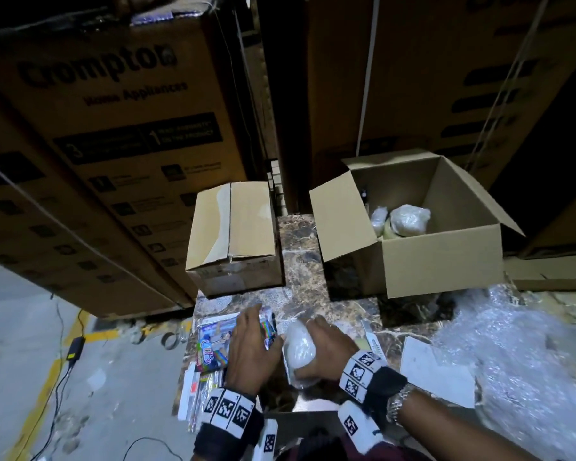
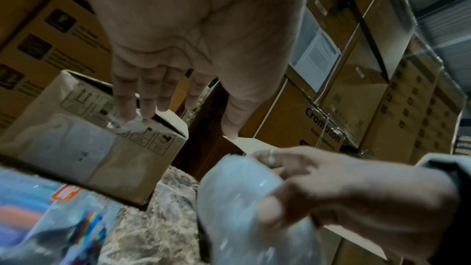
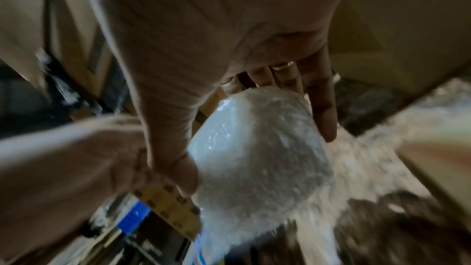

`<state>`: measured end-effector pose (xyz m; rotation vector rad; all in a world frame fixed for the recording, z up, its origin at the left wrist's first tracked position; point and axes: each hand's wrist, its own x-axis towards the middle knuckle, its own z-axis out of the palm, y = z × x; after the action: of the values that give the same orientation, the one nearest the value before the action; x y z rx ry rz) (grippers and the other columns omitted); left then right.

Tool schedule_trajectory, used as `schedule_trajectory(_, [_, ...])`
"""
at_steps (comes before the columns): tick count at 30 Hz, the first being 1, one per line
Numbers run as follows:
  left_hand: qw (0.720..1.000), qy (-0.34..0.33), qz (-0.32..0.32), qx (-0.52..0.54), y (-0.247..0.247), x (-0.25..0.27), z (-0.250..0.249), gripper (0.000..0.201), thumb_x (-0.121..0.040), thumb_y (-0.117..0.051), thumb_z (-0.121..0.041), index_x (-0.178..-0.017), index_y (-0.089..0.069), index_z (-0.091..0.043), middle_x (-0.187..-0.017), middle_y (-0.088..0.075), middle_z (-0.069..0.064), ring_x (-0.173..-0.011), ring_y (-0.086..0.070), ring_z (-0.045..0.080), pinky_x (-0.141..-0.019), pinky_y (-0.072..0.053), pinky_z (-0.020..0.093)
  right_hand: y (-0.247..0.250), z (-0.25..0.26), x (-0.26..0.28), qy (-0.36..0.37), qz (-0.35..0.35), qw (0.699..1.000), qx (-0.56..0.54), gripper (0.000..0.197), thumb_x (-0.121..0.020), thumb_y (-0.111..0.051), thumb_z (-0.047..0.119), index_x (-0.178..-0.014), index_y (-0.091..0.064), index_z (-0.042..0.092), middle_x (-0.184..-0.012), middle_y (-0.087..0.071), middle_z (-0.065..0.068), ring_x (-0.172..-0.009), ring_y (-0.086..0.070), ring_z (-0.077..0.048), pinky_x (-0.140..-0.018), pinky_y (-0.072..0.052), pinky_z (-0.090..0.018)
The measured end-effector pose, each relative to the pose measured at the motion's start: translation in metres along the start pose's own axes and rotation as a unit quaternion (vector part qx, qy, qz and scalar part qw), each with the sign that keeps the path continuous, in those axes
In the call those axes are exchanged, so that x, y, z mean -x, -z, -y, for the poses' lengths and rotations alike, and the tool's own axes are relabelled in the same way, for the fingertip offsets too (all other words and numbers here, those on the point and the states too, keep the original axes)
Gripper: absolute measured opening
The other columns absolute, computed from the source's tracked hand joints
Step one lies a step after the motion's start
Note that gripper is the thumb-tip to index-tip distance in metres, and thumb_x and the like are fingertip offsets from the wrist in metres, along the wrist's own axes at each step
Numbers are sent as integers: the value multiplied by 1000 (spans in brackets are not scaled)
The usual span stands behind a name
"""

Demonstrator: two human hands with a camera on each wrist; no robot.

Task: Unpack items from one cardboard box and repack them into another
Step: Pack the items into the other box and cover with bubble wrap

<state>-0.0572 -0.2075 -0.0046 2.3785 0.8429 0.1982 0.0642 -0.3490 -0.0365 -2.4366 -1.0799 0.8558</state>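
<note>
Centrally, a bubble-wrapped bundle [image 1: 300, 351] was held just above the marble table [image 1: 316, 287] by the right hand [image 1: 326, 349], fingers curled round it. Just beside it, the left hand [image 1: 251, 349] was spread flat, fingers straight, over colourful packets [image 1: 213, 344]. Farther back, a closed box [image 1: 233, 237] and an open box [image 1: 423, 227] were set apart.

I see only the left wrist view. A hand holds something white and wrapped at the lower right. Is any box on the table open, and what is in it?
Observer: Yes. The open box at the far right of the marble table holds two more wrapped bundles.
Operator: Is the box near my left fingers closed?
Observer: Yes, the small box has its top flaps shut.
Operator: What lies under the left hand?
Observer: The left hand hovers over colourful plastic packets; the right hand grips the wrapped bundle.
</note>
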Motion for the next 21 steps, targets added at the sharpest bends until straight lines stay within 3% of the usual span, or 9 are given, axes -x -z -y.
schedule_trajectory(5, [997,-48,-47,43,9,-17,-32,64,-94,-68,-36,-148,-39,-18,-145,-45,6,-133,-43,25,-104,-39,38,95,-9,36,55,-103,993,-31,111,-56,-79,66,-147,-19,42,-131,-40,8,-113,-53,-20,-88,-52,-38])
schedule_trajectory(11, [989,-124,-32,72,-11,-55,-89,68,-93,-66,-46,-149,-39,-16,-146,-46,6,-136,-45,25,-107,-38,34,199,-35,66,70,-213,973,-55,114,-61,-83,60,-151,-15,43,-150,-33,13,-133,-41,-12,-106,-42,-36])
schedule_trajectory(14, [981,-172,-33,80,-26,-77,-124,71,-94,-60,-54,-150,-36,-18,-147,-45,5,-139,-41,23,-114,-36,39,247,-56,68,61,-258,962,-63,117,-59,-85,57,-151,-15,45,-144,-38,9,-131,-43,-14,-105,-44,-39])
schedule_trajectory(18, [976,-200,-25,87,-43,-102,-167,75,-93,-64,-53,-151,-32,-19,-148,-40,2,-137,-38,20,-113,-30,30,307,-82,57,41,-286,957,-23,110,-60,-86,59,-150,-26,37,-141,-41,4,-127,-46,-18,-105,-45,-42])
schedule_trajectory(21, [982,-180,5,60,-62,-121,-193,90,-93,-55,-63,-159,-18,-14,-163,-25,7,-150,-24,23,-123,-23,36,348,-100,38,21,-275,961,23,110,-59,-87,59,-149,-27,36,-139,-41,5,-129,-45,-20,-105,-44,-43])
